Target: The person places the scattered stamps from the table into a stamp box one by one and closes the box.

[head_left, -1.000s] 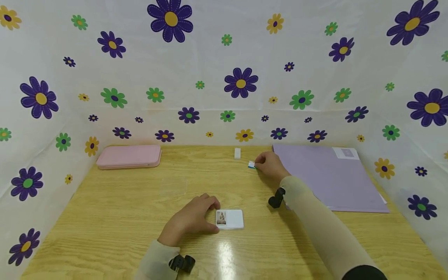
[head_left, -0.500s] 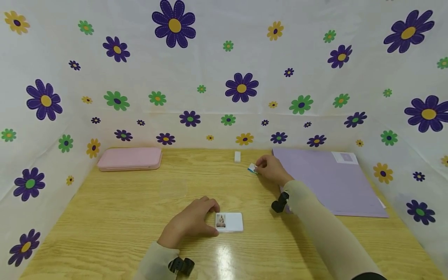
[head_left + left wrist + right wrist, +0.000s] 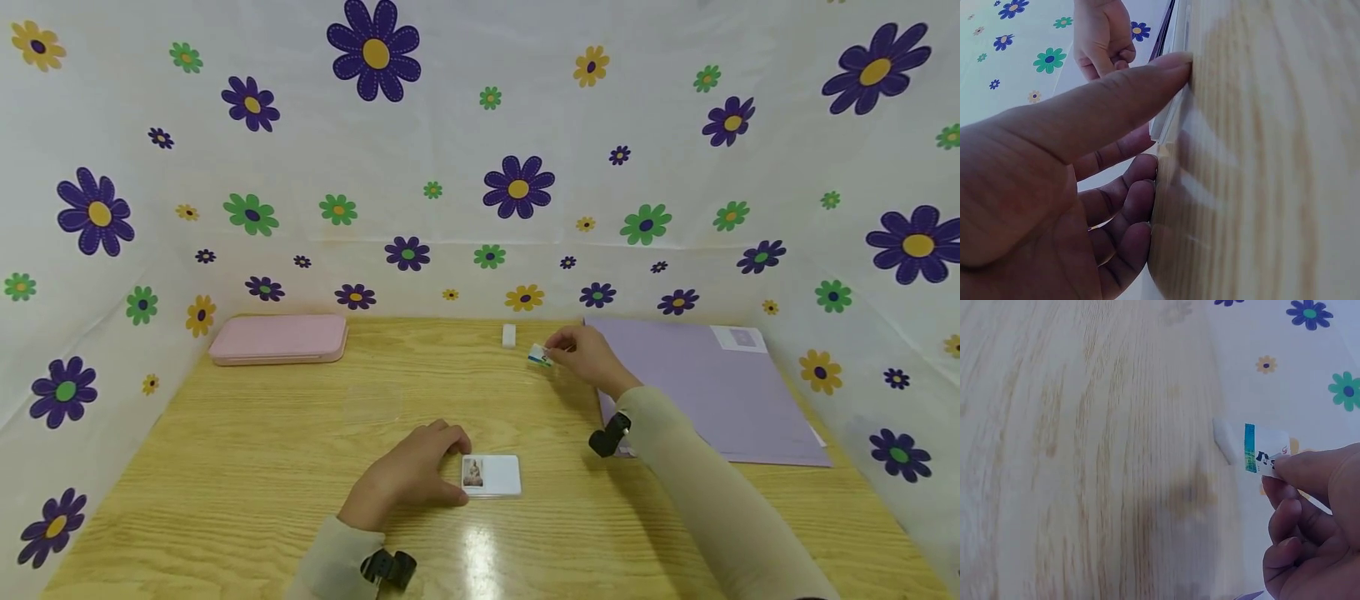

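In the head view my left hand (image 3: 412, 475) is at the left end of a flat white card case (image 3: 501, 475) with clear edges. The thumb lies at its near corner and the index finger at its far corner. A small stamp-like picture (image 3: 473, 472) of a seated figure shows on the case's left part. Farther back, my right hand (image 3: 588, 358) pinches a small white stamp-like piece (image 3: 1263, 450) between thumb and index finger. This piece bears a blue-green band and a small black-and-white print. Its right edge is hidden under the thumb.
Behind the right hand stands a small white block (image 3: 509, 336). A pink case (image 3: 279, 339) lies at the back left and a purple folder (image 3: 712, 392) at the right. A thin clear sheet (image 3: 372, 403) lies left of centre. Flowered cloth (image 3: 442, 125) encloses the table.
My right hand has turned slightly, and the stamp-like piece now shows more of its printed face. The left hand and the card case keep their places; the head view has tilted a little.
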### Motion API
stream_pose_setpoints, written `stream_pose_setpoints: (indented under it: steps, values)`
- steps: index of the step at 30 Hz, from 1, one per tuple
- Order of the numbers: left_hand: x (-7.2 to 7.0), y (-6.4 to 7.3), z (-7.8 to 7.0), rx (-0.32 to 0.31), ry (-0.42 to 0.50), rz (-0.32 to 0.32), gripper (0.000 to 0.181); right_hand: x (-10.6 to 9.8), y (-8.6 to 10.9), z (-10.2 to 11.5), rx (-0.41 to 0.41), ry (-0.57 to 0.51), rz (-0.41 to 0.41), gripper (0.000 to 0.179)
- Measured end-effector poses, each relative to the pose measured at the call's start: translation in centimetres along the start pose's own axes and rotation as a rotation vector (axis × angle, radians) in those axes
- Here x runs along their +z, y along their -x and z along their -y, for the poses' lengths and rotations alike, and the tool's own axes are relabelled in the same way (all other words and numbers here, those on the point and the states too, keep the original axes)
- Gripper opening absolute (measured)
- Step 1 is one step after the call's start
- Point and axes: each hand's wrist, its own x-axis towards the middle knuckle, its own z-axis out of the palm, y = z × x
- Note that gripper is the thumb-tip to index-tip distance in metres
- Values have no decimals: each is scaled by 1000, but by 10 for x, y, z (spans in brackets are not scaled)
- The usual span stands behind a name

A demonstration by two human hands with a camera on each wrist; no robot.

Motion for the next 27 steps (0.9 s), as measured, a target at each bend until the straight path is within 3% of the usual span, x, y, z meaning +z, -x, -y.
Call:
stream_pose_setpoints:
  steps: [10,27]
  values:
    - [0,-1,0,-12,6,11,50,-2,22,21,-50,-69,44,18]
    - [0,-1,-3,-12,15,-2,50,9,56,41,-132,-130,70,5]
